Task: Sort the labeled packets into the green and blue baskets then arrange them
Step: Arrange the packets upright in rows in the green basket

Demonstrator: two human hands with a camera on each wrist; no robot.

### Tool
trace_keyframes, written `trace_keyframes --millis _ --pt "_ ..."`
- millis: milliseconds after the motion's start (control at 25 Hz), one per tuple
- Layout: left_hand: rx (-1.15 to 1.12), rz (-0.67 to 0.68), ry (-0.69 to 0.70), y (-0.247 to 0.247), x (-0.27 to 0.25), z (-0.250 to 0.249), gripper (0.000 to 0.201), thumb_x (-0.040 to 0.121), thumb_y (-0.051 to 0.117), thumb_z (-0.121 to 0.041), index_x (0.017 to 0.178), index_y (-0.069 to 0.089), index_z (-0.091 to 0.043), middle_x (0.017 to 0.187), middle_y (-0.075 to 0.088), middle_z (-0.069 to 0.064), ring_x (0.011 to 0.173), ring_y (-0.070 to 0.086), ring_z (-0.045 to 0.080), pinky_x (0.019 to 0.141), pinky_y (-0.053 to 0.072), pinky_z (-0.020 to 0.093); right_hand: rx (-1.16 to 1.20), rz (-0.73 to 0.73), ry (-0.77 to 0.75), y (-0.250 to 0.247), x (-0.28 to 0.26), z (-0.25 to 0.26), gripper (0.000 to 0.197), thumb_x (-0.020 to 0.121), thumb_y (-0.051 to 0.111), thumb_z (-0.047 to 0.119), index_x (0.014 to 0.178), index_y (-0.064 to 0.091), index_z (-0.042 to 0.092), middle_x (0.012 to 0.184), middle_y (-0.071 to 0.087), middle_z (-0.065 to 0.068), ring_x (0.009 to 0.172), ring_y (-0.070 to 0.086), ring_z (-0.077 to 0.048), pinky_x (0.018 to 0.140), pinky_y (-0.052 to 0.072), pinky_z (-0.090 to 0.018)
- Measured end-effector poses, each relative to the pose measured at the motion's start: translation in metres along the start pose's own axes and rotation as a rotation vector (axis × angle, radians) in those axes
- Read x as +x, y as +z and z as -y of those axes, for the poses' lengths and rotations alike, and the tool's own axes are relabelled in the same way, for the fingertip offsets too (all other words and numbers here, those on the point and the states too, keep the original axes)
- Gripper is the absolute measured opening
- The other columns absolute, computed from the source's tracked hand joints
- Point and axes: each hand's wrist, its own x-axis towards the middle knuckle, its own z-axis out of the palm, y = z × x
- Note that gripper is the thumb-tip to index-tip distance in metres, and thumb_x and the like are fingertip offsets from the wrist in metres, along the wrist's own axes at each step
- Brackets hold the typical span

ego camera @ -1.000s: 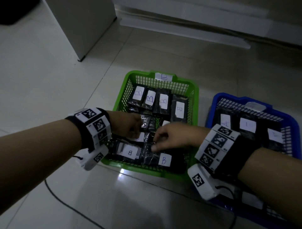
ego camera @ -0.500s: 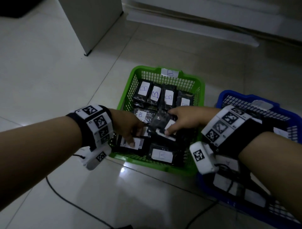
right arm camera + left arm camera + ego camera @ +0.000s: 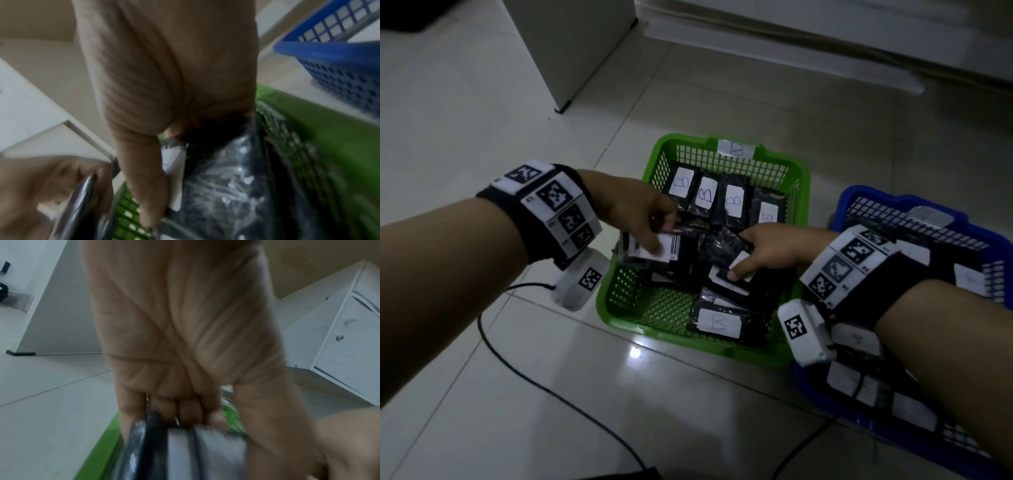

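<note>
The near-left corner of the green basket (image 3: 726, 346) shows bare mesh, open to a reach. Black packets (image 3: 724, 323) crowd its far row, middle and near-right corner; the blue basket (image 3: 859, 202) stands just beside its right wall.

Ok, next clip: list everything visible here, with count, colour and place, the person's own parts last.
green basket: one, green, floor centre, white tag marked B on its far rim.
blue basket: one, blue, right of the green one, partly under the right arm.
packets in the green basket: exact count unclear, black with white labels; four stand along the far wall, one lies at the near edge, more piled between.
packets in the blue basket: count unclear, black with white labels, mostly hidden.
cabinet: one, white, far left.
cables: two, black, on the floor tiles.
wrist bands: two, black with white marker tags, one per wrist.
left hand: grips a packet over the basket's left side.
right hand: grips a packet mid-basket.
</note>
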Motion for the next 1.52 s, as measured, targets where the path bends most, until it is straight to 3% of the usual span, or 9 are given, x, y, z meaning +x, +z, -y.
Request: trace_keyframes --millis 160,280,440,600,800,1040,1280,1400,1520 --pt "0.146 0.175 0.009 0.021 0.005 -0.010 0.027 0.077 0.075 -0.026 0.089 0.052 -0.023 0.082 0.059 -0.005 0.072 0.052 0.010 0.065 0.043 0.023 0.060 -0.057 0.004 -0.008 0.002 0.000 0.036 0.073 0.076 0.041 0.100 0.066 0.020 0.096 0.070 0.004 0.086 0.062 -0.012 0.078 0.045 -0.025" --pt "0.376 0.187 -0.005 0.042 0.013 -0.022 0.034 0.084 0.067 -0.035 0.110 0.051 -0.022 0.103 0.060 -0.002 0.085 0.050 0.014 0.071 0.038 0.023 -0.027 -0.032 0.021 -0.009 0.001 -0.003 0.046 0.073 0.075 0.044 0.108 0.064 0.017 0.104 0.068 0.001 0.093 0.062 -0.017 0.084 0.048 -0.028" --pt "0.381 0.224 -0.018 0.039 0.015 -0.026 0.049 0.090 0.060 -0.033 0.134 0.045 -0.018 0.125 0.058 0.003 0.106 0.053 0.018 0.079 0.035 0.018 -0.044 0.009 0.030 -0.011 -0.002 -0.006 0.047 0.072 0.076 0.045 0.107 0.063 0.016 0.104 0.068 0.000 0.096 0.062 -0.019 0.088 0.049 -0.031" --pt "0.305 0.253 0.009 0.036 0.015 -0.020 0.048 0.089 0.062 -0.031 0.130 0.047 -0.012 0.102 0.058 0.003 0.086 0.050 0.013 0.061 0.038 0.007 0.087 0.041 0.030 -0.016 -0.008 -0.007 0.034 0.071 0.077 0.040 0.095 0.065 0.018 0.097 0.071 0.000 0.091 0.067 -0.019 0.085 0.052 -0.032" --pt "0.604 0.297 -0.062 0.054 0.023 -0.030 0.051 0.092 0.056 -0.034 0.136 0.044 -0.010 0.130 0.055 0.010 0.117 0.053 0.025 0.091 0.042 0.032 -0.035 0.005 0.021 -0.011 -0.005 -0.005 0.041 0.073 0.075 0.043 0.103 0.065 0.017 0.101 0.069 0.002 0.086 0.062 -0.014 0.082 0.049 -0.029" --pt "0.669 0.292 -0.028 0.048 0.024 -0.032 0.061 0.092 0.056 -0.031 0.145 0.031 -0.015 0.129 0.054 0.012 0.117 0.052 0.027 0.093 0.042 0.033 -0.102 0.197 -0.016 0.004 -0.006 0.005 0.064 0.071 0.075 0.048 0.122 0.057 0.014 0.116 0.063 0.002 0.106 0.058 -0.019 0.097 0.047 -0.033" --pt "0.607 0.364 -0.092 0.040 0.016 -0.037 0.055 0.093 0.057 -0.025 0.142 0.036 -0.012 0.137 0.051 0.010 0.123 0.050 0.025 0.092 0.039 0.029 -0.186 0.244 -0.024 0.035 -0.001 0.013 0.079 0.072 0.076 0.046 0.137 0.044 0.015 0.136 0.053 -0.002 0.120 0.052 -0.023 0.102 0.044 -0.035" --pt "0.585 0.378 -0.119 0.043 0.012 -0.035 0.055 0.093 0.055 -0.026 0.142 0.036 -0.011 0.139 0.049 0.010 0.123 0.050 0.025 0.092 0.040 0.029 -0.159 0.270 -0.010 0.026 -0.004 0.010 0.069 0.072 0.076 0.044 0.130 0.051 0.016 0.127 0.059 -0.001 0.115 0.056 -0.022 0.101 0.046 -0.036" --pt "0.499 0.184 -0.135 0.034 0.007 -0.027 0.043 0.094 0.053 -0.025 0.133 0.042 -0.011 0.126 0.057 0.010 0.107 0.056 0.023 0.082 0.043 0.029 0.096 0.180 0.000 0.014 -0.005 0.007 0.046 0.073 0.077 0.034 0.112 0.063 0.014 0.111 0.070 -0.005 0.103 0.066 -0.026 0.094 0.052 -0.039"
